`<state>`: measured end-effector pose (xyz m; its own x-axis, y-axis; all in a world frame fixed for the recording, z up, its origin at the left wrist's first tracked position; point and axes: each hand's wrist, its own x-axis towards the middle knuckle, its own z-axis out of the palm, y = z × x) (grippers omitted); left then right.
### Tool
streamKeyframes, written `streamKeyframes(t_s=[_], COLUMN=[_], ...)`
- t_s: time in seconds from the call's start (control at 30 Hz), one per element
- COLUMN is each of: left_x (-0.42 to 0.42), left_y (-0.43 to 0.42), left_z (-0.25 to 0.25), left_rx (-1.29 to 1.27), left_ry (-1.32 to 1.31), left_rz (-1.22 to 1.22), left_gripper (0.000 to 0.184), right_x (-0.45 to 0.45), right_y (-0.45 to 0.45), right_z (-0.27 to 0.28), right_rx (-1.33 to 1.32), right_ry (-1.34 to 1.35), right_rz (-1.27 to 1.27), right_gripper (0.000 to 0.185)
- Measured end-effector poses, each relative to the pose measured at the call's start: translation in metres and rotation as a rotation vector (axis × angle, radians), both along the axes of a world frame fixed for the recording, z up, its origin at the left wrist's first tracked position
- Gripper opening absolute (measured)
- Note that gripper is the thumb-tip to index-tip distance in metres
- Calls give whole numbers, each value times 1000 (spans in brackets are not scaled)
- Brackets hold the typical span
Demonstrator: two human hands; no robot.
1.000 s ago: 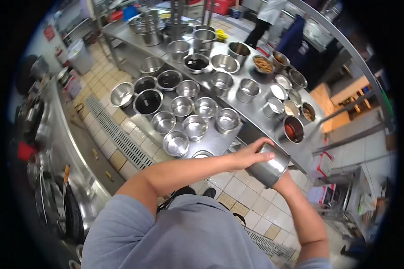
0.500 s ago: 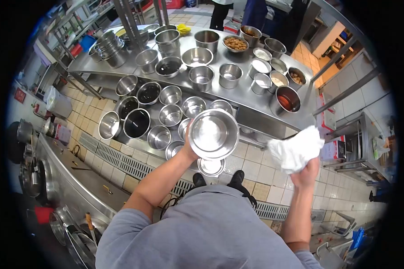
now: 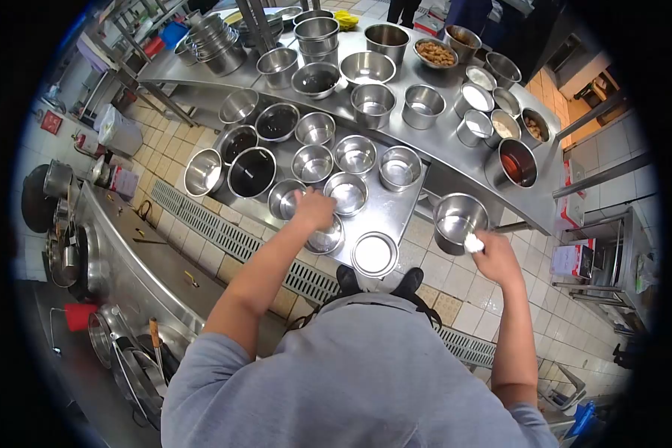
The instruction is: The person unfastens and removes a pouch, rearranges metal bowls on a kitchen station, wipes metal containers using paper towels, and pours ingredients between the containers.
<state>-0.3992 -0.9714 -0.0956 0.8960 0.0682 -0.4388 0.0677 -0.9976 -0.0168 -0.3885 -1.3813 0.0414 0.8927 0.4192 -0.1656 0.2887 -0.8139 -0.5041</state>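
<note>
My left hand (image 3: 316,209) is over the steel pots in front of me, its fingers bent at the rim of a steel pot (image 3: 280,203). Another steel pot (image 3: 322,239) sits just below this hand, partly hidden by it. On the right, my right hand (image 3: 497,258) grips the rim of a steel pot (image 3: 455,216) with a white cloth (image 3: 473,243) bunched between. That pot is tilted, mouth up, and its inside looks bare. Around my left hand stand several more steel pots, some holding dark liquid (image 3: 252,173).
A long steel table (image 3: 455,166) carries pots, stacked pans (image 3: 215,46) and a bowl of brown food (image 3: 436,54). A pot with red contents (image 3: 517,169) stands near its right edge. A shallow steel pan (image 3: 374,254) is near my feet. A metal counter (image 3: 138,261) runs along the left.
The pot that my left hand held in the middle is now at the right in my right hand, with the cloth. My left hand has moved left and down to the pots.
</note>
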Motion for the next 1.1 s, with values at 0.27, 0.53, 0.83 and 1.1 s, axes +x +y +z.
streamKeyframes(t_s=[0.27,0.53,0.83,1.1], left_x=[30,23,9,-17], left_y=[15,-17,3,20], left_z=[29,27,103,181], left_rx=[-162,-92,-309,-841], left_ry=[78,238,-372,-553], left_rz=[-49,-23,-150,-226], left_gripper=[58,101,53,52], right_x=[55,55,63,42], right_y=[65,63,55,72], right_z=[-88,-100,-76,18], right_rx=[-125,-185,-308,527], right_ry=[16,92,122,-364], right_rz=[333,312,378,140], right_gripper=[26,32,33,36])
